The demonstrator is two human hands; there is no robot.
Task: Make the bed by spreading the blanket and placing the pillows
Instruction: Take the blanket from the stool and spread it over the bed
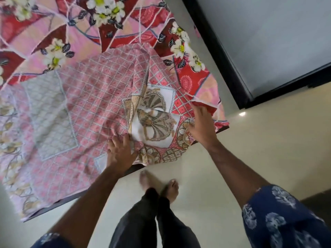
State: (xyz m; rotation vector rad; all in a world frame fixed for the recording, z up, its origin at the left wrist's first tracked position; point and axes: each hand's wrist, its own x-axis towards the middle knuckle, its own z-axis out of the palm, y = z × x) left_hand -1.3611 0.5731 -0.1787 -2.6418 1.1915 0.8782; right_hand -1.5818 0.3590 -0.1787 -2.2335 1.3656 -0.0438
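At the near corner of the bed (pixel 221 128), a pink patterned blanket (pixel 86 111) is seen spread over a red floral sheet (pixel 75 31), bunched into folds near the corner; the left hand (pixel 120 151) is laid on the fabric with fingers spread; the right hand (pixel 201 122) is stretched over the blanket's edge, apparently pinching a fold, though the grip is blurred; bare feet (pixel 161 183) are planted on the pale floor (pixel 250 149).

**Both arms reaching forward, hands low**

Left hand (pixel 120 152) palm down, fingers spread and slightly bent, pressing flat. Right hand (pixel 201 122) further forward, fingers extended, thumb out to the side. Both forearms bare, blue patterned sleeves at upper arms. Bare feet (pixel 159 183) below, dark trousers on legs.
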